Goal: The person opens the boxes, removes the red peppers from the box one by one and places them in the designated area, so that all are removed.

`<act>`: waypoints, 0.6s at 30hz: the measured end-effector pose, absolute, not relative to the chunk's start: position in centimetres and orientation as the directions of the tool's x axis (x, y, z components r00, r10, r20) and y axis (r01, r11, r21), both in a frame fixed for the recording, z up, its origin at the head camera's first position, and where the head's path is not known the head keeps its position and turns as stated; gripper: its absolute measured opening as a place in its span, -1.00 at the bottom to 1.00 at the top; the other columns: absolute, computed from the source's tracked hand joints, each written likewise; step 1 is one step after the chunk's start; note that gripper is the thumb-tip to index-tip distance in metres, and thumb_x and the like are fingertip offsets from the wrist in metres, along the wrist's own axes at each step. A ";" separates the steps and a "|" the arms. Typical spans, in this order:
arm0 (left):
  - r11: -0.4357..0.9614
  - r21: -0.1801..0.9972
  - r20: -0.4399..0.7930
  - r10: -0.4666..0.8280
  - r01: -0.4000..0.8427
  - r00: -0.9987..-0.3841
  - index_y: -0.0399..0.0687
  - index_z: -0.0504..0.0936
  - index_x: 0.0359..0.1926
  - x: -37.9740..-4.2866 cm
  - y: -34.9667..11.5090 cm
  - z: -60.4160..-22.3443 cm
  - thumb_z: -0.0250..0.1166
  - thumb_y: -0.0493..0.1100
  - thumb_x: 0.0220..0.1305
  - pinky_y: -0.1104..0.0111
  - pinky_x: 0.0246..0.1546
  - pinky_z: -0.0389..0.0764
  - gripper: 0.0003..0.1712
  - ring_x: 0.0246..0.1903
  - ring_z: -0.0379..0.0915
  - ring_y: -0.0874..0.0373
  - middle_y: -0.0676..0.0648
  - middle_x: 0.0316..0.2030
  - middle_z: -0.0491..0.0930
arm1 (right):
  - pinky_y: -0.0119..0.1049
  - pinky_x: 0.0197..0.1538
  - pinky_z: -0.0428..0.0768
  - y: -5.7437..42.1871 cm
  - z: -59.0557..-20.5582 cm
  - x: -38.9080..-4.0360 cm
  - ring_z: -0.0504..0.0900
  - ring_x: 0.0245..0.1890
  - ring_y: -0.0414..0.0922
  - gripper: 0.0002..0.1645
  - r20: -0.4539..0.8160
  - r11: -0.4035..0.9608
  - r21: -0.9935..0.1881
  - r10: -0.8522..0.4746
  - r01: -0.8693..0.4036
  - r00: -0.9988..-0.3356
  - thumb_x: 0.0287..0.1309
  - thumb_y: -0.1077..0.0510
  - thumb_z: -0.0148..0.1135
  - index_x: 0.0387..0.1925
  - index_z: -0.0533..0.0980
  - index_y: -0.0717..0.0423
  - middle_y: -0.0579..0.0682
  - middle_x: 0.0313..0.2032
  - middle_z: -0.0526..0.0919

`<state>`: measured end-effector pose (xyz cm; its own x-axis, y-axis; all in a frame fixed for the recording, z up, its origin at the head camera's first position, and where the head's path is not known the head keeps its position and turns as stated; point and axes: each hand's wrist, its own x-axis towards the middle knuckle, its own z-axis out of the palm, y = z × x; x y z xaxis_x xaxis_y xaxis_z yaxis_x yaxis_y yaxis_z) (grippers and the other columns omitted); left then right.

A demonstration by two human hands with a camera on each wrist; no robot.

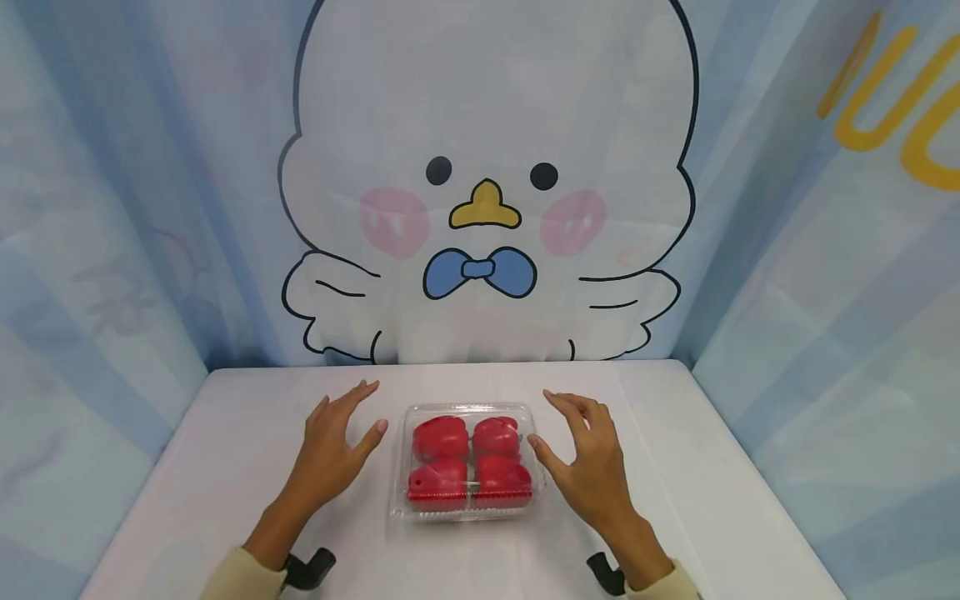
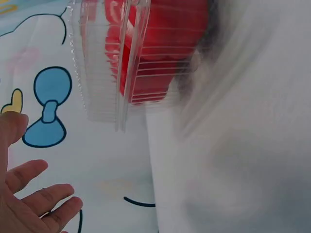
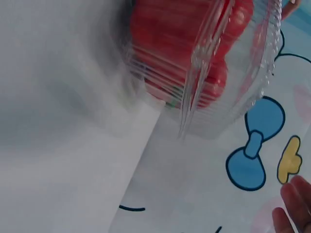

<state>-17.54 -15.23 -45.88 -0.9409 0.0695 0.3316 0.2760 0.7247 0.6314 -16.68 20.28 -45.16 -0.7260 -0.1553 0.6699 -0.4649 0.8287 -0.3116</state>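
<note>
A clear plastic clamshell box (image 1: 467,515) sits on the white table with its lid down, and several glossy red fruit-like pieces (image 1: 440,439) show through it. To its left, my left hand (image 1: 330,454) is held with fingers spread and nothing in it. My right hand (image 1: 595,467) is on the other side, fingers loosely bent and nothing held, its thumb tip close to the box's right edge. Both wrist views show the ribbed side of the box, the left one with the box (image 2: 131,63) above the open fingers, the right one with the box (image 3: 194,73) likewise.
The white table (image 1: 300,550) runs back to a curtain (image 1: 487,100) printed with a white chick, a blue bow tie and pink cheeks. Pale blue curtains (image 1: 847,333) hang at both sides. Black wrist mounts (image 1: 309,570) show at the sleeves.
</note>
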 end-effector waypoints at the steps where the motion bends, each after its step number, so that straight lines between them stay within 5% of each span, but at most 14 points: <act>1: 0.698 0.664 0.322 0.058 0.269 -0.945 -0.09 0.43 0.52 -17.5 -15.3 -46.2 0.38 -0.10 0.45 -0.40 0.57 0.08 -0.31 0.49 0.34 -0.34 -0.32 0.49 0.45 | 0.09 0.11 0.78 20.1 -45.4 -16.5 0.60 0.16 0.03 -0.14 0.680 0.824 -0.313 -0.153 -0.473 -0.717 0.02 0.05 0.68 0.38 0.56 -0.03 0.10 0.17 0.65; 10: 0.385 0.910 0.170 -0.001 0.156 -0.986 0.01 0.47 0.50 -17.3 -15.4 -48.8 0.32 0.00 0.53 -0.22 0.49 0.40 -0.39 0.48 0.43 -0.17 -0.16 0.46 0.52 | -0.06 0.11 0.71 18.2 -46.9 -14.6 0.60 0.07 -0.06 -0.30 0.714 0.744 -0.399 -0.115 -0.536 -0.691 -0.02 0.15 0.68 0.21 0.66 0.05 0.03 0.04 0.69; 14: 0.266 0.960 0.086 -0.002 0.082 -0.996 0.04 0.44 0.51 -17.2 -15.3 -49.8 0.32 0.01 0.53 0.31 0.38 0.58 -0.37 0.49 0.43 -0.08 -0.11 0.48 0.50 | -0.19 0.11 0.62 17.3 -47.7 -13.7 0.58 0.08 -0.10 -0.35 0.699 0.709 -0.434 -0.125 -0.557 -0.704 -0.02 0.14 0.69 0.16 0.67 0.05 -0.03 0.05 0.69; 18: 0.166 0.986 0.015 0.002 0.015 -1.000 -0.02 0.44 0.52 -17.0 -15.0 -50.6 0.31 -0.07 0.54 0.67 0.21 0.53 -0.39 0.52 0.39 -0.07 -0.12 0.51 0.47 | -0.24 0.08 0.59 16.4 -48.5 -12.9 0.56 0.04 -0.17 -0.36 0.693 0.690 -0.446 -0.137 -0.570 -0.708 -0.02 0.12 0.71 0.15 0.68 -0.01 -0.08 0.04 0.69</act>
